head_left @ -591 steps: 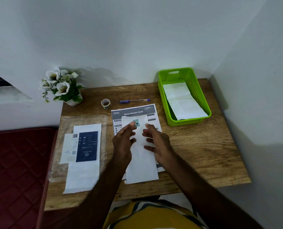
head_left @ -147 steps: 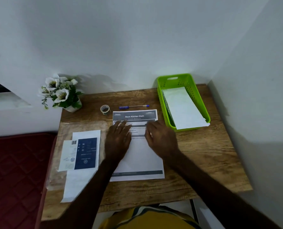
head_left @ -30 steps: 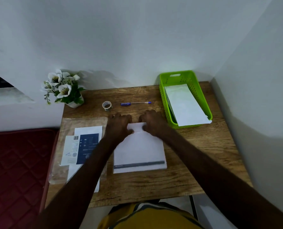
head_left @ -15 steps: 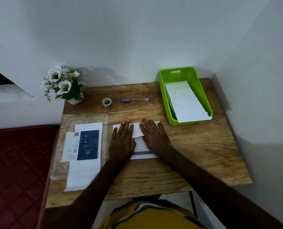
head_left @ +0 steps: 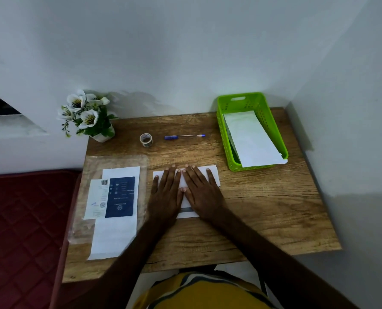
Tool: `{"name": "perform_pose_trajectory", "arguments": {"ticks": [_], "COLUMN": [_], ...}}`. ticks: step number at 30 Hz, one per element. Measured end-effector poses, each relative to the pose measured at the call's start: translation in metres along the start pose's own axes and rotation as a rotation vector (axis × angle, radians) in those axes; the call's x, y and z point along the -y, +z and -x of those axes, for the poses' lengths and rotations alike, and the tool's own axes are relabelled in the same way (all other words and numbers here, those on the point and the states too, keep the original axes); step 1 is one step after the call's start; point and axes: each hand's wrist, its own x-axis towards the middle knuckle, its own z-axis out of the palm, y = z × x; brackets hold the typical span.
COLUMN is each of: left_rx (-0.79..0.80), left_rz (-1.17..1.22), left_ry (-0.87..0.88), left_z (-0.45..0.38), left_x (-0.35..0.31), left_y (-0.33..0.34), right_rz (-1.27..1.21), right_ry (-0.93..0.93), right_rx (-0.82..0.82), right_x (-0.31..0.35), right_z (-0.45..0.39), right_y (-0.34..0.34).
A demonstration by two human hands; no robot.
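One folded sheet (head_left: 201, 172) beneath left hand (head_left: 166, 197) and right hand (head_left: 202, 195), both flat

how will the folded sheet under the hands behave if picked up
Probably light and floppy: the folded sheet is thin paper lying flat on the table. The fold may spring open a little, since the left hand and right hand press flat on it. Likely slides easily on the smooth wood.

Left hand (head_left: 166, 197) and right hand (head_left: 202, 195) bare, forearms uncovered too; down at the bottom edge, a mustard-yellow garment (head_left: 208, 294) with curving dark and pale stripes.
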Motion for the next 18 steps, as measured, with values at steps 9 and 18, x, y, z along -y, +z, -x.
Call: {"name": "perform_pose_trajectory", "arguments": {"ticks": [9,18], "left_rx": [0.037,0.222], "left_rz": [0.126,0.101], "left_ry": [-0.035,0.008], "left_z": [-0.002,-0.050], "left_x": [0.002,0.023], "left_y": [-0.009,-0.058], "right_rz": [-0.081,-0.186], "right_ry": [0.256,0.086], "right_rx": [0.037,0.175], "right_x": [-0.025,-0.037], "right_z": [0.015,-0.026], "right_y": [-0.010,-0.063]}}
